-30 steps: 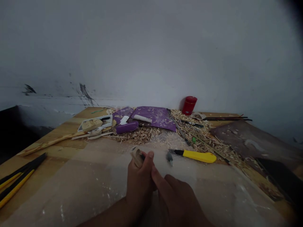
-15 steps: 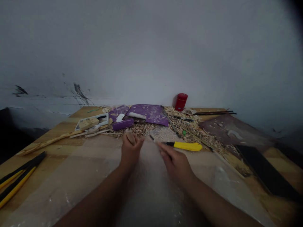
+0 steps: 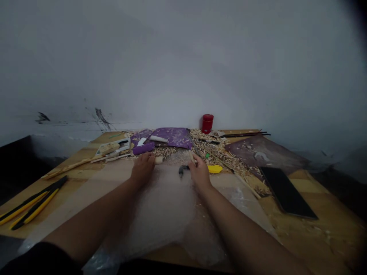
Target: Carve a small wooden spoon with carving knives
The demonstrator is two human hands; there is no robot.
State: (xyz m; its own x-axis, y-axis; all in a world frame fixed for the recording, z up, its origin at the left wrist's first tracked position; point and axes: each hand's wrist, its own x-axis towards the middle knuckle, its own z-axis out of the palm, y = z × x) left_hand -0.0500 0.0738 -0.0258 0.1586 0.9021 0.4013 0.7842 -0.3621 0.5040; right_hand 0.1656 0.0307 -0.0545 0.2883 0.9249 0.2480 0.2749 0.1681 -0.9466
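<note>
My left hand (image 3: 143, 168) is closed round a short, round piece of wood (image 3: 158, 160), whose pale end sticks out to the right. In my right hand (image 3: 200, 172) is a slim pale tool (image 3: 191, 155), gripped upright; its exact kind cannot be made out. Behind the right hand lies a yellow-handled tool (image 3: 215, 169) with a dark, bent head (image 3: 182, 170) showing to the left of the fingers. Both hands are low over a clear plastic sheet (image 3: 163, 206), apart from each other.
Wood shavings (image 3: 213, 150) are strewn beyond the hands, around purple sheeting (image 3: 174, 136) and a purple roll (image 3: 143, 148). A red tin (image 3: 207, 123) stands by the wall. A black phone-like slab (image 3: 286, 193) lies right, yellow-and-black long-handled cutters (image 3: 37, 204) left, near a wooden stick (image 3: 70, 167).
My left hand has shifted left and turned over, exposing the wood's end. My right hand has come nearer the yellow handle, its slim tool now tilted upward. The view has shifted somewhat.
</note>
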